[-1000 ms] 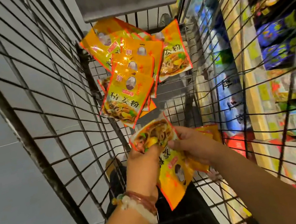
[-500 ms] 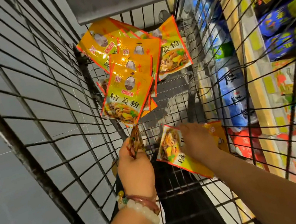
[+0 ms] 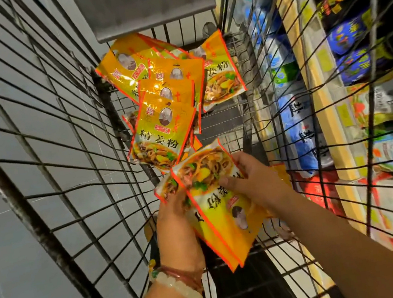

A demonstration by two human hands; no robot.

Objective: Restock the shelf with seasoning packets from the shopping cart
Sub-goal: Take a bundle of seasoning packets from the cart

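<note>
Left hand: my left hand (image 3: 176,224) grips the lower edge of a small stack of seasoning packets (image 3: 218,206), fingers curled round it from underneath; a bead bracelet (image 3: 177,285) sits on that wrist.
Right hand: my right hand (image 3: 251,179) pinches the top packet from the 3 o'clock side, thumb pressed flat on its printed face, fingers behind it.
Held packets: yellow with red edges, noodle picture uppermost, fanned slightly and tilted so the long end points toward 6 o'clock.
Loose packets: at 12 o'clock from my hands, more of the same packets (image 3: 165,133) lie overlapped against the far end of the shopping cart (image 3: 45,151), the nearest one just beside my held stack.
Cart: its wire sides rise at 9 and 3 o'clock; a grey panel (image 3: 150,0) spans the far top.
Shelf: at 3 o'clock, beyond the wire, the shelf (image 3: 332,108) carries blue, green and dark bags, blurred.
Floor: grey tiles (image 3: 6,228) at 9 o'clock.
</note>
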